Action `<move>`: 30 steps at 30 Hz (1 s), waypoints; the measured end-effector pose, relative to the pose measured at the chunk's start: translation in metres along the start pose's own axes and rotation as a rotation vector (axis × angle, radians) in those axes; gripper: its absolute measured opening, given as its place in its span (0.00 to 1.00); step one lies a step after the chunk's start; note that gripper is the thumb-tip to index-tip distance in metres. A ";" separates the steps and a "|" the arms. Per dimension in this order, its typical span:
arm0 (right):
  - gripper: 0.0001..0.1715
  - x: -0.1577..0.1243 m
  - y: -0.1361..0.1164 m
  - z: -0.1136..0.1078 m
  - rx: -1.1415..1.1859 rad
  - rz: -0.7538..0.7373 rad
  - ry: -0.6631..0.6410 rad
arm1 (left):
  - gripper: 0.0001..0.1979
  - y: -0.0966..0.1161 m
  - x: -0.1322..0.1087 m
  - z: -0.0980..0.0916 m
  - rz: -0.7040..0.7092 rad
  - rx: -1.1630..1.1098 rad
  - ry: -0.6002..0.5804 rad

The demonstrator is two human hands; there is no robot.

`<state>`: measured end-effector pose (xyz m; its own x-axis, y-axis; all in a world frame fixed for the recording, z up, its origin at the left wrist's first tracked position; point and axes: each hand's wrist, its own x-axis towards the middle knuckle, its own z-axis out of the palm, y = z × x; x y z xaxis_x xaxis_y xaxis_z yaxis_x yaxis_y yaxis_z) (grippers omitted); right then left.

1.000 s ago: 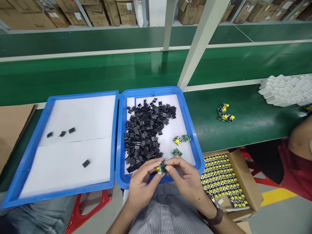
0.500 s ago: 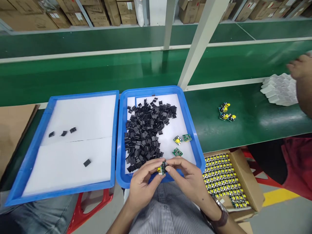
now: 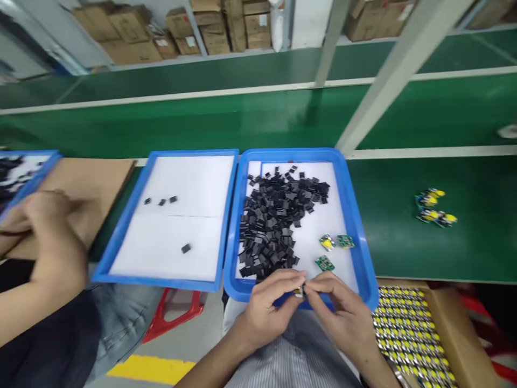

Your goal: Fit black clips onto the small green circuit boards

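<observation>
Here, your left hand (image 3: 273, 307) and right hand (image 3: 342, 312) pinching little yellow part (image 3: 298, 292), maybe keeping it still; black pieces (image 3: 269, 231) lying handily close.

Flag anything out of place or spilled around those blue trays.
Four black pieces lie scattered in the mostly bare tray, apart from the black heap in the tray beside it. A few boards sit loose on the green bench. Both may be deliberate; I see no clear spill.
</observation>
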<state>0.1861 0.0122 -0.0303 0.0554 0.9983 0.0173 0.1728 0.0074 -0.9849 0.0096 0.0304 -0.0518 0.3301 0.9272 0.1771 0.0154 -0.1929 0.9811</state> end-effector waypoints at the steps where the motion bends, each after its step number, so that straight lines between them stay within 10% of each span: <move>1: 0.06 0.000 0.002 -0.001 0.026 0.025 -0.007 | 0.25 0.001 -0.001 0.002 0.001 0.003 0.008; 7: 0.14 -0.006 0.016 -0.003 0.057 0.178 0.050 | 0.25 0.015 -0.002 0.013 -0.113 0.115 0.146; 30: 0.18 0.002 -0.011 0.015 -0.198 -0.203 -0.195 | 0.23 0.009 0.003 0.008 0.126 0.205 0.223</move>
<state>0.1698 0.0153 -0.0216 -0.1850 0.9701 0.1573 0.3498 0.2145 -0.9119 0.0185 0.0285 -0.0431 0.1270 0.9351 0.3308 0.1845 -0.3499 0.9184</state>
